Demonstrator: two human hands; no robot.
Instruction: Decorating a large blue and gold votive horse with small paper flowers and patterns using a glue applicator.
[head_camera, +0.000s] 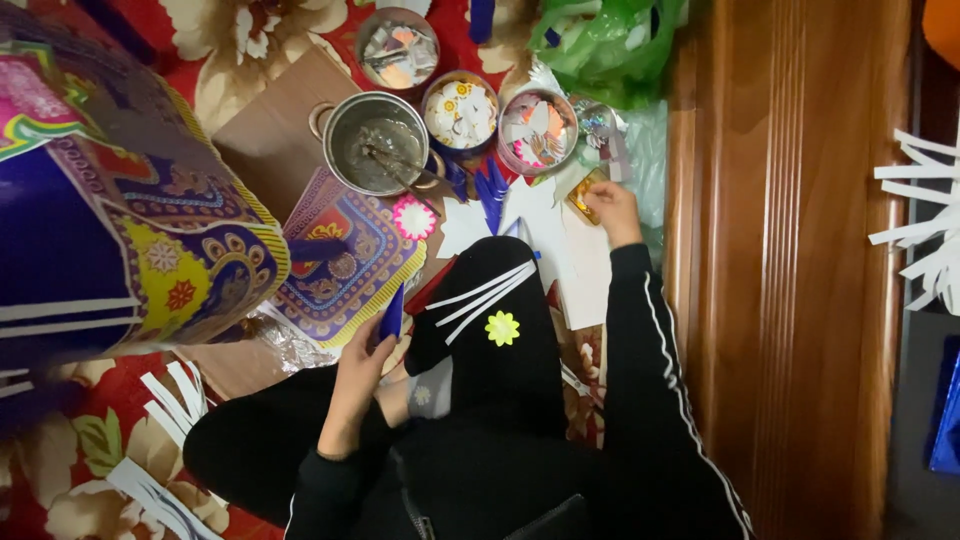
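Red floral floor covering (230, 40) spreads under everything, with a wooden panel (780, 250) on its right side, and the steel pot (376, 142) serves as the landmark. Just right of the pot stand three round tins (460, 112) of small paper cut-outs, and a green bag (600, 45) lies beyond them. Below the pot lies a patterned sheet (345, 265) with a pink paper flower (413, 217) on its upper corner; far left of the pot looms a big patterned paper lantern (120, 220). The left hand (362, 375), below the pot, has its grip pinched shut on a blue paper strip (392, 312) at the sheet's lower edge. The right hand (612, 208), right of the pot past the tins, closes its fingers on a small gold foil piece (583, 195) over white paper (560, 240). A yellow flower (502, 328) sits on the black-clad knee (490, 320). The strip looks light, thin and floppy, likely to crease or tear, so a gentle pinch near its lower end seems best; the foil looks just as flimsy and is probably best held by an edge.
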